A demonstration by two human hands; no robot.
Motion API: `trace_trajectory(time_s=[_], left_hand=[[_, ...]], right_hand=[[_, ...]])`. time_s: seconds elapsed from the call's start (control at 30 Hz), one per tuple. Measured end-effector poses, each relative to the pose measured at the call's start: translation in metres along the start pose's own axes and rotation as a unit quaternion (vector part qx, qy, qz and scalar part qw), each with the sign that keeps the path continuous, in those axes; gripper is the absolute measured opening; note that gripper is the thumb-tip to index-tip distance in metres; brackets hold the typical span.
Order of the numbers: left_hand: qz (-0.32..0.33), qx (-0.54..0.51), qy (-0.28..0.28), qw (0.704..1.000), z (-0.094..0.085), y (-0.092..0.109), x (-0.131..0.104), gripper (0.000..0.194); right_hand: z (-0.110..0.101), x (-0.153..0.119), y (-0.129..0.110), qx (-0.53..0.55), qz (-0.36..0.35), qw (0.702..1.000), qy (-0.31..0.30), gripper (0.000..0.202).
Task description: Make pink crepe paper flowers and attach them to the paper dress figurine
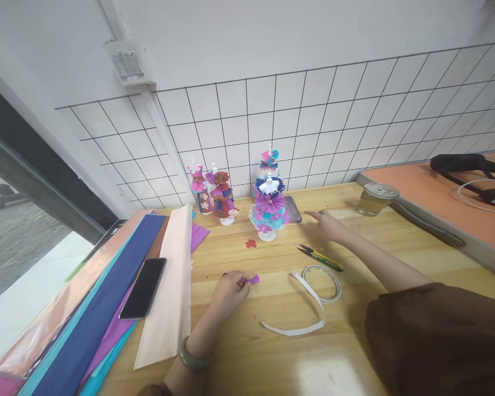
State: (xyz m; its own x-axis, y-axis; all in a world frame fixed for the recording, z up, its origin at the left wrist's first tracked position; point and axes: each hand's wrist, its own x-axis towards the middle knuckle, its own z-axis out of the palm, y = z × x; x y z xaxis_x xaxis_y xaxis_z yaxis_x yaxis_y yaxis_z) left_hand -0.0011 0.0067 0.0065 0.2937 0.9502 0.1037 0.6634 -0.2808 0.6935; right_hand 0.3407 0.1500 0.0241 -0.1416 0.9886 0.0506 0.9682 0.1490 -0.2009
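Observation:
My left hand (231, 291) is closed, pinching a small purple paper piece (254, 279) above the wooden table (231, 346). Out to the right, my right hand (325, 224) has its index finger stretched toward a dark phone-like object (292, 210), with a small gap between them. Nothing shows in that hand. Left of it stands a tall tiered paper decoration (269, 203) in teal, purple and pink. A red paper flower (251, 243) lies flat before it. Green-and-yellow snips (320, 257) lie below my right hand, and a roll of white tape (338, 290) with a loose strip is nearer.
Two smaller paper decorations (223, 198) stand at the back left. Long coloured paper sheets (165, 308) cover the left side, with a black phone (143, 289) on them. A lidded cup (377, 199) stands at the back right, beside an orange surface (421, 192) with black straps.

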Motion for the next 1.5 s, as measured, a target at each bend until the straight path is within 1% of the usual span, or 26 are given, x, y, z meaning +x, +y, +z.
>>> trace_trajectory(time_s=[0.1, 0.23, 0.33, 0.37, 0.43, 0.5, 0.6, 0.67, 0.77, 0.83, 1.0, 1.17, 1.3, 1.4, 1.5], left_hand=[[0.008, -0.008, 0.004, 1.000, 0.002, -0.002, -0.001, 0.019], [0.016, -0.022, 0.013, 1.000, 0.004, -0.003, -0.001, 0.019], [0.021, -0.035, 0.021, 0.999, 0.004, 0.000, -0.002, 0.019], [0.021, -0.039, 0.025, 0.999, 0.004, 0.002, -0.003, 0.019], [0.026, -0.044, 0.033, 0.998, 0.004, 0.007, -0.005, 0.019], [0.045, -0.045, 0.035, 0.997, 0.005, 0.013, -0.008, 0.019], [0.087, -0.039, 0.010, 0.995, 0.005, 0.021, -0.012, 0.017], [0.104, -0.030, -0.009, 0.994, 0.005, 0.025, -0.014, 0.015], [0.110, -0.017, -0.010, 0.994, 0.004, 0.025, -0.016, 0.014], [0.114, -0.007, -0.010, 0.993, 0.003, 0.025, -0.016, 0.015], [0.113, 0.001, -0.010, 0.994, 0.003, 0.025, -0.015, 0.015], [0.098, -0.034, -0.005, 0.995, 0.004, 0.023, -0.014, 0.018], [0.098, -0.065, 0.021, 0.993, 0.003, 0.020, -0.013, 0.022], [0.111, -0.049, 0.028, 0.992, 0.003, 0.021, -0.013, 0.028], [0.125, -0.021, 0.021, 0.992, 0.002, 0.023, -0.012, 0.024]], right_hand=[[-0.001, -0.032, -0.010, 0.058, -0.032, 0.998, -0.021, 0.055], [0.001, -0.076, -0.034, 0.117, -0.073, 0.990, -0.006, 0.042], [0.001, -0.109, -0.064, 0.161, -0.125, 0.979, 0.005, 0.040], [0.001, -0.119, -0.076, 0.171, -0.135, 0.976, 0.017, 0.038], [0.001, -0.136, -0.103, 0.188, -0.164, 0.968, 0.020, 0.039], [0.000, -0.146, -0.128, 0.187, -0.200, 0.962, 0.026, 0.043], [0.003, -0.150, -0.157, 0.167, -0.244, 0.955, 0.028, 0.051], [0.008, -0.146, -0.168, 0.142, -0.262, 0.954, 0.024, 0.044], [0.015, -0.140, -0.173, 0.114, -0.268, 0.957, 0.012, 0.022], [0.018, -0.138, -0.173, 0.105, -0.267, 0.958, 0.011, 0.017], [0.019, -0.139, -0.170, 0.109, -0.266, 0.957, 0.024, 0.020], [0.021, -0.137, -0.165, 0.143, -0.258, 0.955, 0.029, 0.023], [0.024, -0.134, -0.159, 0.160, -0.242, 0.957, 0.028, 0.021], [0.026, -0.133, -0.159, 0.162, -0.244, 0.956, 0.033, 0.021], [0.028, -0.134, -0.162, 0.162, -0.250, 0.954, 0.036, 0.022]])
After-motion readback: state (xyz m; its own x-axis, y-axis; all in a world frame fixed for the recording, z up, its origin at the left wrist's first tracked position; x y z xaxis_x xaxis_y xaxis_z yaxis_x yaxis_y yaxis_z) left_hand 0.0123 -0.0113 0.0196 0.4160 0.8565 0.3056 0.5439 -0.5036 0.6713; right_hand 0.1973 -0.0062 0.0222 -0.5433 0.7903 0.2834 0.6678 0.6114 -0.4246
